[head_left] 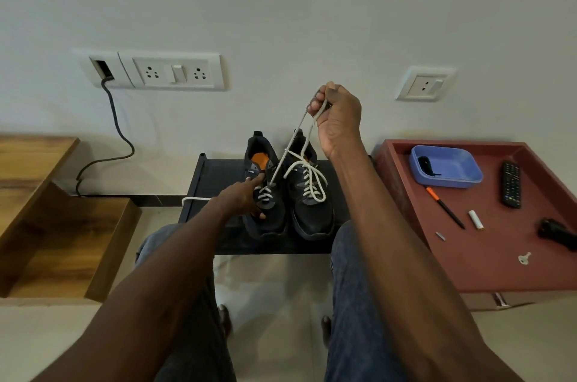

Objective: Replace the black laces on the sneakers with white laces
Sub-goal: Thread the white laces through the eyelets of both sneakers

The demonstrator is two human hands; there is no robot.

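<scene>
On the dark stand (218,172) sit 2 black sneakers. The left hand (242,196) rests on the left sneaker (265,194), index finger straight, beside its half-threaded white lace (281,163). The right sneaker (309,203) is fully laced in white. The raised right hand (335,114) pinches that lace taut. On the red tray (487,257), a blue tub (446,168) holds something black (too small to tell).
</scene>
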